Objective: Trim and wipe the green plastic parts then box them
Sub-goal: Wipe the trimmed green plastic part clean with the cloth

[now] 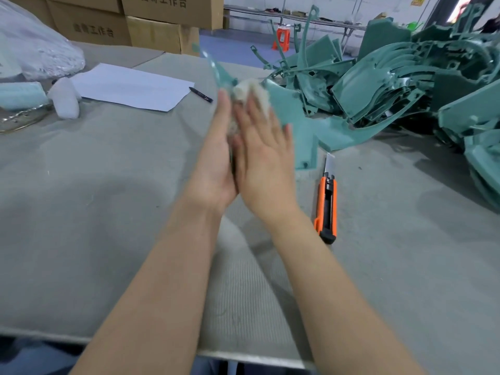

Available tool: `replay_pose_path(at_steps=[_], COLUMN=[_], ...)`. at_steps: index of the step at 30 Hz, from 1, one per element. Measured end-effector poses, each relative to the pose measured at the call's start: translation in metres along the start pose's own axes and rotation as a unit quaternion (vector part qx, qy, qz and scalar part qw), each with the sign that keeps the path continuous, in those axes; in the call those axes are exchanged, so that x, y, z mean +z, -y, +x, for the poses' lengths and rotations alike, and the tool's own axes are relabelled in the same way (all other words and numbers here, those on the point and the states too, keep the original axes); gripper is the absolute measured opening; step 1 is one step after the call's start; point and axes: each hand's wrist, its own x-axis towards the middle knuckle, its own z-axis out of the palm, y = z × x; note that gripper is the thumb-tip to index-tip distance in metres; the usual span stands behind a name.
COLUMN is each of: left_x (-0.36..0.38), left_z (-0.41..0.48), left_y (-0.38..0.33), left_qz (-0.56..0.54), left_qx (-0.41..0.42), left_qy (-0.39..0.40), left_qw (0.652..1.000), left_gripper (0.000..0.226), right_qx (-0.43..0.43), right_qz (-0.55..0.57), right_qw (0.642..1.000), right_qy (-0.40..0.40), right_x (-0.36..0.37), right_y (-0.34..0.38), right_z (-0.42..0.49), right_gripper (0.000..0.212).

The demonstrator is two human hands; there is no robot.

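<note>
A thin green plastic part [216, 71] sticks up and away from between my two hands, blurred by motion. My left hand [216, 158] lies against its left side with straight fingers. My right hand [265, 155] presses a whitish cloth [246, 90] against the part from the right, fingers straight. A big heap of green plastic parts [392, 85] lies on the table at the right. An orange utility knife [326, 207] with its blade out lies just right of my right wrist.
A white sheet of paper [130, 87] with a black pen [201, 94] lies at the far left of centre. A white wad [66, 97] and a plastic bag [35, 50] sit at the left. Cardboard boxes [151, 25] stand behind the grey-covered table [94, 171].
</note>
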Motion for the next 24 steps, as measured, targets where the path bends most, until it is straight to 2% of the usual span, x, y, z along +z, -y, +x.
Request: replay_pose_path(at_steps=[2,4,5,7,10,12,14,16,17,18,20,21,22,24], left_x=[0.005,0.002,0.0,-0.007,-0.02,-0.024,-0.023,-0.02,-0.02,-0.019,-0.018,-0.018,-0.018,-0.017], left_z=[0.0,0.001,0.001,0.0,-0.004,-0.008,-0.011,-0.01,-0.008,-0.006,-0.002,0.0,0.001,0.001], left_y=[0.011,0.018,0.018,0.01,-0.012,-0.02,-0.019,-0.018,-0.018,-0.017,-0.015,-0.014,-0.013,-0.013], left_qz=[0.127,0.283,0.336,0.332,0.25,0.252,0.272,0.278,0.283,0.287,0.298,0.307,0.315,0.326], left_qx=[-0.009,0.014,0.021,-0.014,-0.07,-0.106,-0.126,-0.119,-0.106,-0.093,-0.056,-0.033,-0.013,0.004], left_qy=[0.003,-0.006,0.006,0.037,0.057,0.087,0.095,0.062,0.037,0.012,-0.028,-0.044,-0.058,-0.061], left_qw=[0.992,0.959,0.942,0.942,0.964,0.958,0.949,0.951,0.953,0.953,0.953,0.95,0.947,0.943], left_gripper=[0.038,0.018,0.016,0.018,0.017,0.018,0.019,0.02,0.02,0.02,0.018,0.017,0.018,0.021], right_qx=[0.106,0.181,0.197,0.227,0.283,0.283,0.318,0.377,0.4,0.419,0.422,0.407,0.393,0.39], right_qz=[-0.042,-0.027,0.0,0.087,0.266,0.327,0.35,0.376,0.416,0.443,0.403,0.375,0.374,0.383], right_qw=[0.993,0.983,0.979,0.961,0.885,0.849,0.821,0.788,0.771,0.769,0.812,0.831,0.839,0.833], right_qy=[-0.022,-0.029,-0.046,-0.128,-0.258,-0.303,-0.32,-0.309,-0.269,-0.192,0.012,0.056,0.041,-0.085], right_x=[-0.008,-0.024,-0.031,-0.043,-0.061,-0.068,-0.07,-0.073,-0.076,-0.078,-0.076,-0.072,-0.068,-0.064], right_y=[-0.024,-0.05,-0.06,-0.075,-0.084,-0.086,-0.084,-0.085,-0.086,-0.084,-0.077,-0.072,-0.068,-0.066], right_z=[0.007,0.01,0.009,0.01,0.015,0.014,0.013,0.012,0.012,0.012,0.009,0.007,0.008,0.011], right_gripper=[0.045,0.037,0.032,0.034,0.043,0.044,0.044,0.043,0.041,0.042,0.046,0.038,0.027,0.019])
